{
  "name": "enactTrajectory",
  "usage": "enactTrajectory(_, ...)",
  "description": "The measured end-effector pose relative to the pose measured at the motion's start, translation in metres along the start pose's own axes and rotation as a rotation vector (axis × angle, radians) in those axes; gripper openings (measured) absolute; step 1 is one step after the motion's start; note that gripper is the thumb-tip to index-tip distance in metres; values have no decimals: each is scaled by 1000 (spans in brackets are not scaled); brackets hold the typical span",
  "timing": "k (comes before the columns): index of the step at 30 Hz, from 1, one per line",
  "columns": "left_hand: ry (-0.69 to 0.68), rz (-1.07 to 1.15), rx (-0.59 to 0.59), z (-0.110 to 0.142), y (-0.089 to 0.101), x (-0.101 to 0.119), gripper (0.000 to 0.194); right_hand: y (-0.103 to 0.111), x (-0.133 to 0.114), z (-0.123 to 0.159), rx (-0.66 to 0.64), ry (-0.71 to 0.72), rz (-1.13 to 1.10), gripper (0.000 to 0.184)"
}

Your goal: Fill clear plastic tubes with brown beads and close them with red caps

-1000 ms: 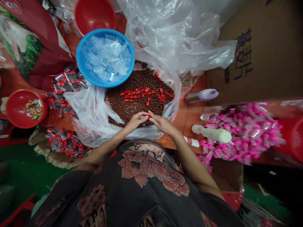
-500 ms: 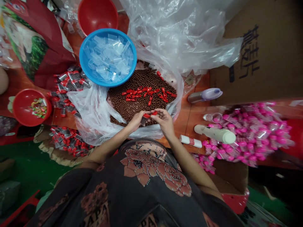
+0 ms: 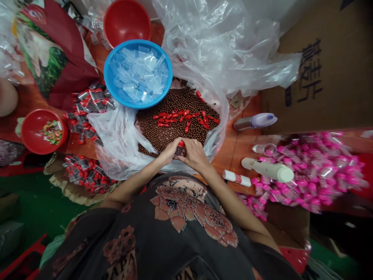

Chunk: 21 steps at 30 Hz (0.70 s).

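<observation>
Red-capped container [image 3: 180,148]: I have left fingers [image 3: 171,148] and right fingers [image 3: 189,144] closed against opposite sides, presumably for steadiness.

A dark grey, short-sleeved shirt [image 3: 171,252] is worn, and the left hand [image 3: 169,153] and right hand [image 3: 195,154] are left bare. Large dusty-pink flowers [image 3: 198,217] edged with pale studs are printed across the chest, below dark lettering [image 3: 186,184] near the neckline; smaller blooms [image 3: 120,243] and the letters "APA" [image 3: 124,267] are seen at lower left.
</observation>
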<state>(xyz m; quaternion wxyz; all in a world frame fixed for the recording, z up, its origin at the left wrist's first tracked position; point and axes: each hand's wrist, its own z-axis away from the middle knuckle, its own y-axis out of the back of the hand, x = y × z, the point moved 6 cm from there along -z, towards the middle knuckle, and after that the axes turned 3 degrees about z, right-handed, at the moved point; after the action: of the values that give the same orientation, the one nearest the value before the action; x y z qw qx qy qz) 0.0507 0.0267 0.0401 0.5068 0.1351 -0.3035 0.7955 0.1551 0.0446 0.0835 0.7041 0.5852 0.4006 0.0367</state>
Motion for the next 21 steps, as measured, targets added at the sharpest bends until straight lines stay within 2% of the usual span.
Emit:
enactTrajectory(5,-41,75,27,-4,9,-4,33,-6,-9,-8,-21,101,168,69)
enactTrajectory(11,37,132,134,-5,45,-25,31,-44,-19,-20,-105,275,171,61)
enactTrajectory(13,82,148,123,-5,57,-27,35,-55,-21,-23,-116,270,102,58)
enactTrajectory(17,195,194,-42,-2,69,-20,56,-65,-26,-31,-107,161,-37,59)
enactTrajectory(19,186,217,-73,-1,73,-14,58,-66,-29,-35,-100,113,-68,65)
enactTrajectory(21,142,243,-56,-2,79,-9,54,-66,-34,-39,-109,97,-76,70)
